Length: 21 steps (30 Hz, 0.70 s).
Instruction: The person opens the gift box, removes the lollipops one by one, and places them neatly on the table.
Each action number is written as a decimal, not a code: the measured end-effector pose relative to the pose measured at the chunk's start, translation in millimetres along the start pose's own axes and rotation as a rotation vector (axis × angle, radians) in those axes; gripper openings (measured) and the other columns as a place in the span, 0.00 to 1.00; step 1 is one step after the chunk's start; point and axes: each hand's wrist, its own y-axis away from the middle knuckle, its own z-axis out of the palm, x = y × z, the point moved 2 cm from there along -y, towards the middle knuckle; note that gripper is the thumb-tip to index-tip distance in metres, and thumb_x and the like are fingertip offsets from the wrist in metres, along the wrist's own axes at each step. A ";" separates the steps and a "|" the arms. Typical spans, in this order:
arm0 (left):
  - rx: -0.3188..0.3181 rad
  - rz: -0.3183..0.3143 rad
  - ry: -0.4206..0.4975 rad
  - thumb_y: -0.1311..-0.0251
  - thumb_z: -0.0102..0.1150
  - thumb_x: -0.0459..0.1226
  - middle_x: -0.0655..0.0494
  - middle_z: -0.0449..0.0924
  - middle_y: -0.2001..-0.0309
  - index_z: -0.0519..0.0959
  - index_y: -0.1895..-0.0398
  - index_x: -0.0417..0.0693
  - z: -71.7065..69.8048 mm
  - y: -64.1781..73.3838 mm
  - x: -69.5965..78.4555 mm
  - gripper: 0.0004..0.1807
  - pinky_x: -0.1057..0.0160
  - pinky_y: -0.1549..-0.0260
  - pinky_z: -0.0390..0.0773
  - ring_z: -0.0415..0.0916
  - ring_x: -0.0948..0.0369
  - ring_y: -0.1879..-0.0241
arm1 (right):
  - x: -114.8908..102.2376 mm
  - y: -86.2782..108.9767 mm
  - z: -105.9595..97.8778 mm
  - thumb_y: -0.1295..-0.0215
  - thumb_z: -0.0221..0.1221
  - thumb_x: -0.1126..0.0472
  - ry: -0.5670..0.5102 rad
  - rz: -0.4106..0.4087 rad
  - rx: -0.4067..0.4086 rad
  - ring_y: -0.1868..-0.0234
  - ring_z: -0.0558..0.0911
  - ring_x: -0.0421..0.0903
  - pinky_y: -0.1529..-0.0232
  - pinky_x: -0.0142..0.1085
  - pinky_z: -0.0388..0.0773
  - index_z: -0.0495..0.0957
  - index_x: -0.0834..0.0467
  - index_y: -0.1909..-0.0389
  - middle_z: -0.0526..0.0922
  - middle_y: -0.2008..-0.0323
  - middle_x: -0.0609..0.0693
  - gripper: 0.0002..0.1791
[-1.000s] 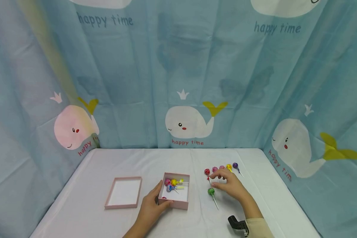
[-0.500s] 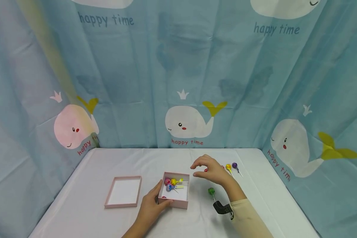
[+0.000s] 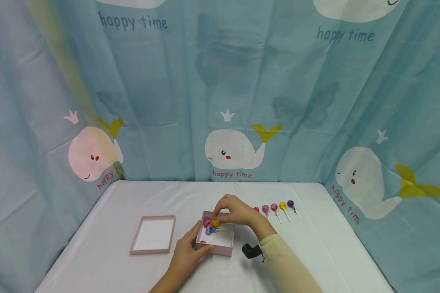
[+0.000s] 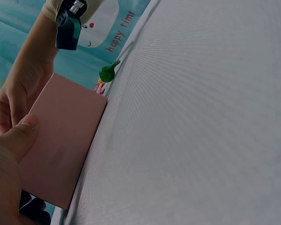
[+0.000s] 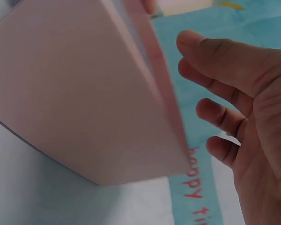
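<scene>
A pink cardboard box (image 3: 220, 250) stands uncovered, with several wrapped lollipops inside. A pink one (image 3: 207, 222), a yellow one (image 3: 214, 222) and a blue one (image 3: 209, 230) lie together at its back left. My left hand (image 3: 185, 249) grips the box's near left corner; its thumb (image 4: 23, 136) presses the near wall in the left wrist view. My right hand (image 3: 236, 211) reaches over the back right rim, fingertips close to the yellow lollipop; whether they touch it I cannot tell. In the right wrist view its fingers (image 5: 220, 117) are loosely bent and apart, with nothing visible between them.
Left of the box lies its shallow pink lid (image 3: 150, 251), inside up. A row of lollipops, among them a yellow one (image 3: 283, 206) and a purple one (image 3: 291, 203), lies back right. A green lollipop (image 4: 107, 72) shows in the left wrist view. Curtains enclose the white table.
My right hand has moved left, from above the lollipop row to over the box, its fingertips lowered to the candies inside. My left hand has kept its hold on the box.
</scene>
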 end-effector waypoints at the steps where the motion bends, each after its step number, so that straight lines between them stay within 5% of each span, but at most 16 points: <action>1: -0.002 0.002 0.006 0.55 0.80 0.51 0.47 0.68 0.27 0.65 0.24 0.42 0.1 0.1 0.4 0.56 0.51 0.32 0.71 0.67 0.46 0.28 | 0.4 -1.5 3.0 0.38 0.73 0.58 -0.003 0.007 -0.009 0.49 0.75 0.36 0.44 0.36 0.78 0.90 0.47 0.58 0.85 0.59 0.31 0.08; 8: -0.018 -0.004 0.000 0.55 0.80 0.51 0.49 0.66 0.26 0.64 0.23 0.43 1.3 -0.4 0.0 0.56 0.53 0.33 0.72 0.66 0.48 0.28 | 2.2 -5.2 19.8 0.39 0.74 0.53 0.069 0.021 -0.046 0.47 0.74 0.33 0.38 0.40 0.73 0.90 0.41 0.59 0.83 0.59 0.28 0.08; 15: -0.005 0.048 -0.031 0.54 0.80 0.51 0.48 0.68 0.27 0.64 0.24 0.41 2.0 -1.2 -1.6 0.55 0.53 0.34 0.73 0.68 0.48 0.29 | 5.1 -7.3 35.7 0.39 0.74 0.52 0.077 -0.001 -0.057 0.49 0.74 0.34 0.44 0.33 0.76 0.89 0.41 0.56 0.85 0.57 0.30 0.11; 21: -0.012 0.005 -0.027 0.55 0.78 0.54 0.51 0.67 0.26 0.64 0.22 0.46 0.4 -0.9 -2.1 0.56 0.52 0.32 0.71 0.67 0.49 0.28 | 4.4 -8.7 40.9 0.39 0.73 0.51 0.127 0.003 -0.048 0.48 0.73 0.33 0.44 0.33 0.76 0.88 0.36 0.55 0.84 0.57 0.26 0.12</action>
